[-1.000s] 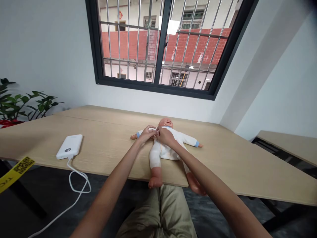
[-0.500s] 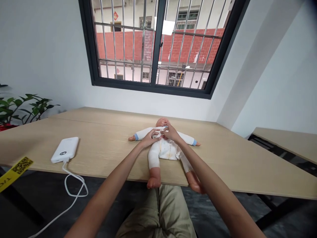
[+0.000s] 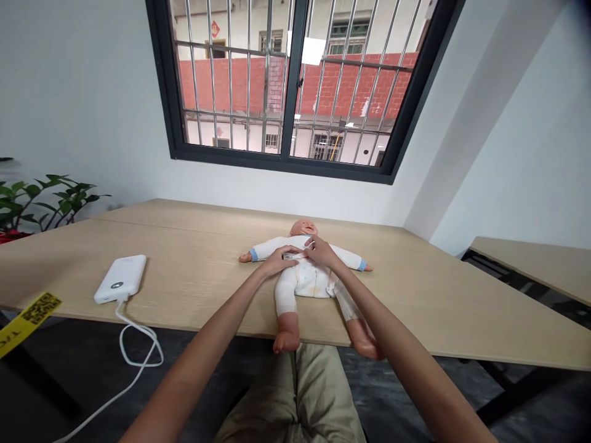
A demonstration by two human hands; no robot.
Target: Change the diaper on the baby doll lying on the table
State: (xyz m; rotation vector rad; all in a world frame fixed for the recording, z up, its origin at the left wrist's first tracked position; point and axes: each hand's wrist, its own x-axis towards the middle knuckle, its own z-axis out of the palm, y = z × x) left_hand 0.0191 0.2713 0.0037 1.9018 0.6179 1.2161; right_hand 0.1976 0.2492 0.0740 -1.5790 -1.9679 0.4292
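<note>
Pale wood runs wide across the table point(image 3: 194, 271) under a barred window point(image 3: 295, 86), and a baby doll point(image 3: 307, 280) lies on its back near the front edge, head toward the wall, arms spread, bare feet hanging past the edge above the person's knees. Both hands meet on its chest: the left hand point(image 3: 277, 262) rests on the white suit with fingers drawn in, and the right hand point(image 3: 321, 251) sits just below the chin, fingertips bunched narrow on the cloth. Whether either one actually pinches the fabric is too small to tell from where I stand. The doll looks light, with hard moulded head and feet and a soft, thin suit that would slide and bunch over the body. The torso or a limb seems a surer hold than the loose cloth. Well off to the left lie a white power bank point(image 3: 120, 278) with its cable point(image 3: 138, 344) dangling over the edge, and a leafy plant point(image 3: 46, 200).
</note>
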